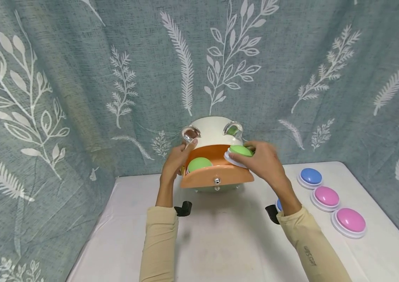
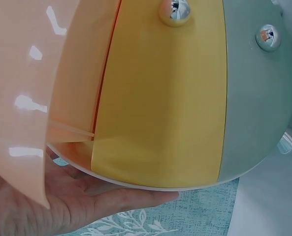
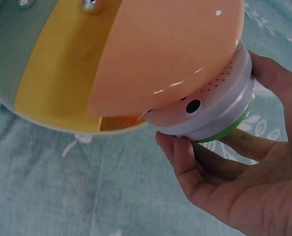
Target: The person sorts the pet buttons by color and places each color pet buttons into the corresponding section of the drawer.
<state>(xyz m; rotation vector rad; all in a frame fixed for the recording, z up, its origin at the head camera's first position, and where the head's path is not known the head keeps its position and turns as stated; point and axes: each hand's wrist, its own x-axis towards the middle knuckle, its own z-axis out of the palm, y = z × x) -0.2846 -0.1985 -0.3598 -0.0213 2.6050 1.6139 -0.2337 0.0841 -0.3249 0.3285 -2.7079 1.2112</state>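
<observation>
My right hand [image 1: 264, 158] holds a green push button [image 1: 241, 150] with a white base, thumb and fingers around its rim. The button is tilted over the right end of the pulled-out orange drawer [image 1: 217, 176]. In the right wrist view, its white base [image 3: 219, 101] shows small holes and a dark round spot, partly behind the drawer front. Another green push button [image 1: 199, 163] lies inside the drawer's left end. My left hand [image 1: 176, 158] rests against the left side of the rounded drawer box [image 1: 213, 131]; a straight finger [image 2: 141, 198] lies along its edge.
Below the orange drawer are a closed yellow drawer [image 2: 160, 98] and a green drawer [image 2: 254, 98] with chrome knobs. Two pink buttons [image 1: 351, 220] and a blue button [image 1: 310, 176] stand on the table's right; another blue button [image 1: 279, 205] is partly behind my right wrist. A patterned curtain [image 1: 150, 78] hangs behind.
</observation>
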